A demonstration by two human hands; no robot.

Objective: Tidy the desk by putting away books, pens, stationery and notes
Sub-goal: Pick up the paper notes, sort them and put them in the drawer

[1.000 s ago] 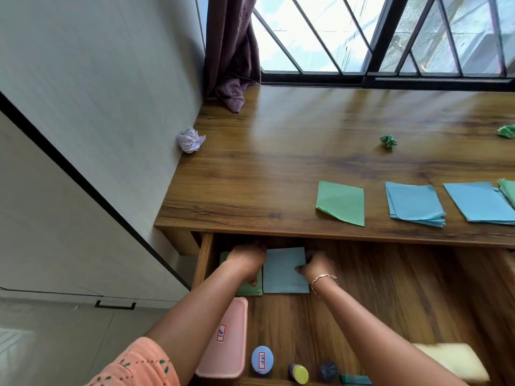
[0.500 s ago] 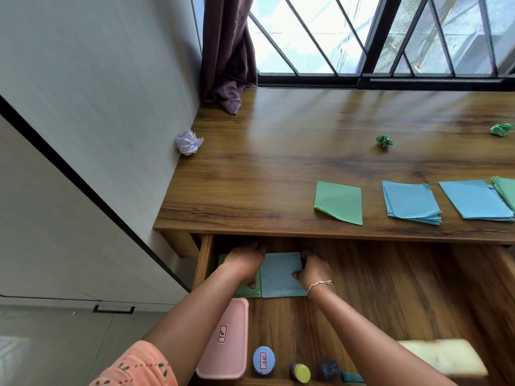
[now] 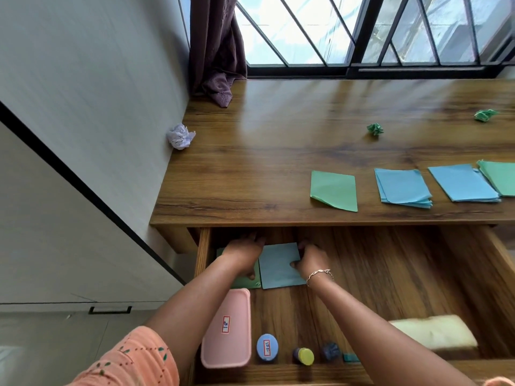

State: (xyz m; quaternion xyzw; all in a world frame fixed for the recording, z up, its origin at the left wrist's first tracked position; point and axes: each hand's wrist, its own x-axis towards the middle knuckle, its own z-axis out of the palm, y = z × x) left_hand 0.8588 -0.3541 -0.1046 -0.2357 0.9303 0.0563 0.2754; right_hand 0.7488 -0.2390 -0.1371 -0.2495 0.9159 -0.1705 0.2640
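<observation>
In the open drawer (image 3: 202, 252) a blue stack of notes (image 3: 276, 270) lies beside a green stack of notes (image 3: 246, 283) at the back left. My left hand (image 3: 242, 253) rests flat on the green stack, its fingertips reaching into the shadow under the desk edge. My right hand (image 3: 309, 260) pinches the right edge of the blue stack, thumb on top. On the desk top lie a green sheet pile (image 3: 334, 190), two blue piles (image 3: 401, 188) (image 3: 462, 182) and another green pile (image 3: 498, 179) at the right edge.
Crumpled paper balls sit on the desk: a white ball (image 3: 180, 135) by the wall, green balls (image 3: 374, 129) (image 3: 485, 115) farther back. At the drawer front are a pink box (image 3: 227, 327), a blue oval item (image 3: 267, 347), a yellow-capped item (image 3: 304, 356) and a pale yellow sponge (image 3: 434, 331).
Both hands stay on the two stacks in the drawer. The right hand has nudged the blue stack slightly toward the green one.
</observation>
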